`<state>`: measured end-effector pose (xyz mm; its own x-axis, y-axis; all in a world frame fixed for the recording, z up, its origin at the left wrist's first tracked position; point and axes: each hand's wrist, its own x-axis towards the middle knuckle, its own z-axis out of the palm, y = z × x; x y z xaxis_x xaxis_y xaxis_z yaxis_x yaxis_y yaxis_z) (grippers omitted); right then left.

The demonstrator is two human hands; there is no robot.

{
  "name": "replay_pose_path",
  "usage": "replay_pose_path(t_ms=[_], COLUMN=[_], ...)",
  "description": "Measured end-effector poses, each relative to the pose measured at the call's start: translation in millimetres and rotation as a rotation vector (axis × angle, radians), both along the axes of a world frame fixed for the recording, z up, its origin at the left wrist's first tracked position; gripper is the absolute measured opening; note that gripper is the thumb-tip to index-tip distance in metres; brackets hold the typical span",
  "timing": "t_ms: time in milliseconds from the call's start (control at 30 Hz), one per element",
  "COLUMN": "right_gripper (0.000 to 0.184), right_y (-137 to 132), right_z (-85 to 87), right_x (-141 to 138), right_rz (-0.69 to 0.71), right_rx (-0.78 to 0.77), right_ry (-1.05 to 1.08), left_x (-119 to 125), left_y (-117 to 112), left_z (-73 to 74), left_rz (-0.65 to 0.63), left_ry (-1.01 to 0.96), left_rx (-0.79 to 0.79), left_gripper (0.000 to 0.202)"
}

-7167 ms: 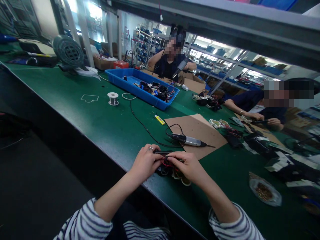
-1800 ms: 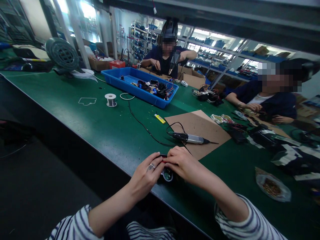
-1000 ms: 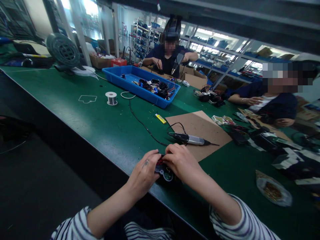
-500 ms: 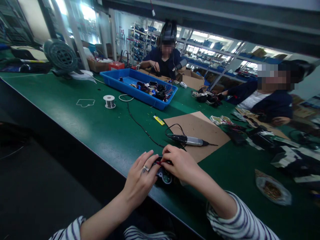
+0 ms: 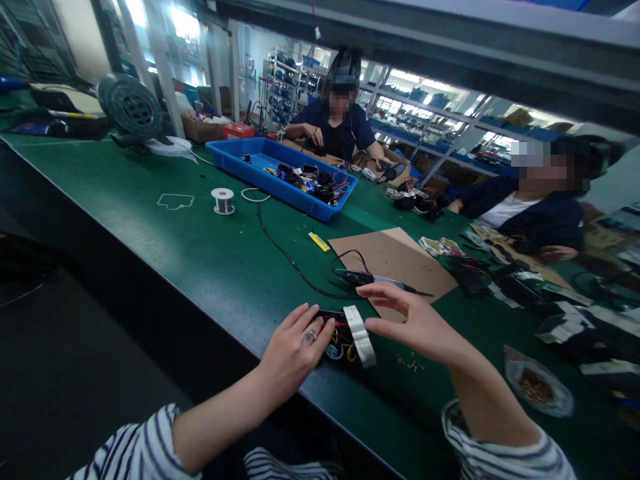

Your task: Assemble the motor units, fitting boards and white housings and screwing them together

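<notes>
A small black electronic assembly [image 5: 345, 337] with red and yellow wires and a white strip on its right side lies near the front edge of the green table [image 5: 200, 240]. My left hand [image 5: 295, 347], a ring on one finger, rests on the assembly's left side with fingers curled over it. My right hand [image 5: 415, 323] hovers just right of the assembly, fingers spread apart, holding nothing. A soldering iron [image 5: 375, 280] lies on a brown cardboard sheet [image 5: 400, 257] just beyond my right hand.
A blue tray [image 5: 280, 170] of wired parts stands further back, with a solder spool [image 5: 223, 200] and a yellow lighter [image 5: 319, 241] nearby. A clear bag of small brass parts [image 5: 537, 387] lies at right. Two other people work across the table.
My right hand has lifted off the assembly and moved right, opening its fingers. The white strip and wires are now uncovered. My left hand stays on the assembly.
</notes>
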<state>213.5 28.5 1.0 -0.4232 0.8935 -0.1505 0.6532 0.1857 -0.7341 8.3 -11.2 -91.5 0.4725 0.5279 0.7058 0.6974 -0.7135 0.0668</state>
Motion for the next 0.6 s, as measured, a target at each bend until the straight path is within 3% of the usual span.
replay_pose_path(t_ms=[100,167,267,367,600], right_gripper=[0.096,0.106,0.099,0.090,0.060], right_y=[-13,-21,-27,-25,3], right_z=[-10.2,-23.2,-37.7,-39.6,-13.5], right_x=[19,22,20,18,12], right_rz=[-0.017,-0.038,-0.077,-0.088,-0.063], right_rx=[-0.197,-0.290,-0.309,-0.283,-0.325], right_ry=[-0.009,0.046,0.132,0.096,0.008], left_x=[1,1,1,2,2], left_y=[2,2,2,2,0], left_z=[-1.5,-3.1,-4.6,-5.1,-5.3], left_rz=[0.000,0.000,-0.006,-0.001,0.006], left_ry=[-0.009,-0.018,-0.028,-0.041,-0.036], left_rx=[-0.022,-0.028,-0.023,-0.014,0.026], left_gripper=[0.032,0.032,0.031,0.030,0.027])
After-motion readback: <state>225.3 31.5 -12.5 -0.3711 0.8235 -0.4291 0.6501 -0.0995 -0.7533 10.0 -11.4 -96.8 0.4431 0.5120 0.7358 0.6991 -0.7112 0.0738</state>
